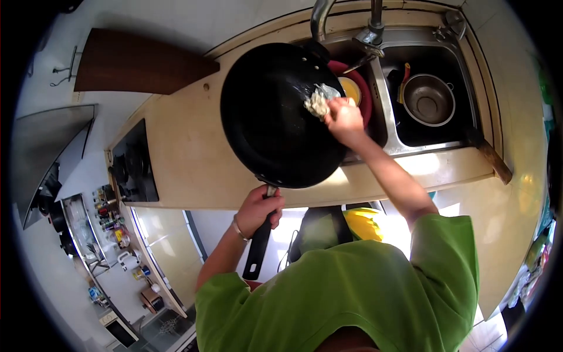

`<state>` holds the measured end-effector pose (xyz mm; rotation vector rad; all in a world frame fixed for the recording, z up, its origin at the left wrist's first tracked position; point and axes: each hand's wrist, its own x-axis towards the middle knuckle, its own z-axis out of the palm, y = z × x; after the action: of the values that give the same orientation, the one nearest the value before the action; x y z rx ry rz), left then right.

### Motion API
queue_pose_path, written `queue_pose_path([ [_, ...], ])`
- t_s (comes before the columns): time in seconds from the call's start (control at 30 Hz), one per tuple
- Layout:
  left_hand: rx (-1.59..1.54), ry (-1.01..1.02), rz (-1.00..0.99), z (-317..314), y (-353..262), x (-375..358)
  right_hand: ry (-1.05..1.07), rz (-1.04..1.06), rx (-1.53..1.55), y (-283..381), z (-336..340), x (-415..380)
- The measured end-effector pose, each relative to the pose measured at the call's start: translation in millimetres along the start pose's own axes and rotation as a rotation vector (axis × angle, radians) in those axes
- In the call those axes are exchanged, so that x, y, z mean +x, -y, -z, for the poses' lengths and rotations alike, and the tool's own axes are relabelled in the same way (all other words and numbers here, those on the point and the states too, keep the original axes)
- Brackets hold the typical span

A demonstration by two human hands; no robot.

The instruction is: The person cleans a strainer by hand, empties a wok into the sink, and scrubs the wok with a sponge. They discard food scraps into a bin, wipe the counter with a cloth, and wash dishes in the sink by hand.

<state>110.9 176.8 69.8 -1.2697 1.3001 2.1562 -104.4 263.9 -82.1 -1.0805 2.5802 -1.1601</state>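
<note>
A large black wok is tilted over the counter and the left sink basin, its inside facing up toward me. My left hand is closed around its long handle, near the joint with the pan. In my right hand is a crumpled pale cloth, pressed against the inner wall on the wok's right side. Wet streaks or suds show on the black surface beside the cloth. Under the right hand, a red basin with a yellow bowl in it is partly hidden.
A chrome faucet rises behind the basins. The right sink basin holds a metal pot and a red-handled tool. A wooden handle juts over the counter edge. Left stand a stove and a dark wooden board.
</note>
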Motion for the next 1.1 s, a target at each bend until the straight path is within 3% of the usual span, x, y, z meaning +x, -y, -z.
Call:
queue_pose_path([
  [0.07,-0.059,-0.005,0.002,-7,1,5,-0.031,-0.105,-0.035,-5,-30,-6],
  [0.1,-0.031,0.000,0.018,-10,-2,5,0.090,-0.226,0.036,-4,-36,-3],
  [0.2,-0.066,0.041,0.037,-16,-2,11,-0.127,-0.170,0.121,-17,-65,24],
  [0.27,-0.085,0.061,0.049,-16,-1,16,-0.190,-0.240,0.165,-4,-78,52],
  [0.37,-0.059,0.064,0.119,-17,-2,17,-0.350,-0.229,0.415,34,-96,93],
  [0.47,0.017,0.079,0.129,-15,-4,21,-0.358,-0.143,0.714,84,-93,96],
  [0.53,0.060,0.073,0.124,-12,-5,25,-0.172,-0.123,0.802,112,-87,73],
  [0.67,0.111,0.012,0.073,-6,-7,29,0.172,0.161,0.962,119,-71,8],
  [0.8,0.128,-0.019,0.040,1,-3,27,0.717,0.202,0.840,78,-33,-41],
  [0.87,0.043,0.027,0.012,7,5,24,0.875,0.037,0.913,46,-33,-54],
  [0.93,-0.010,0.010,0.011,5,9,24,0.675,0.443,0.468,7,-35,-53],
  [1.07,-0.113,0.018,0.054,3,10,22,0.584,0.412,0.131,-51,-45,-32],
  [1.1,-0.110,0.031,0.058,3,9,24,0.413,0.416,0.072,-66,-65,-27],
])
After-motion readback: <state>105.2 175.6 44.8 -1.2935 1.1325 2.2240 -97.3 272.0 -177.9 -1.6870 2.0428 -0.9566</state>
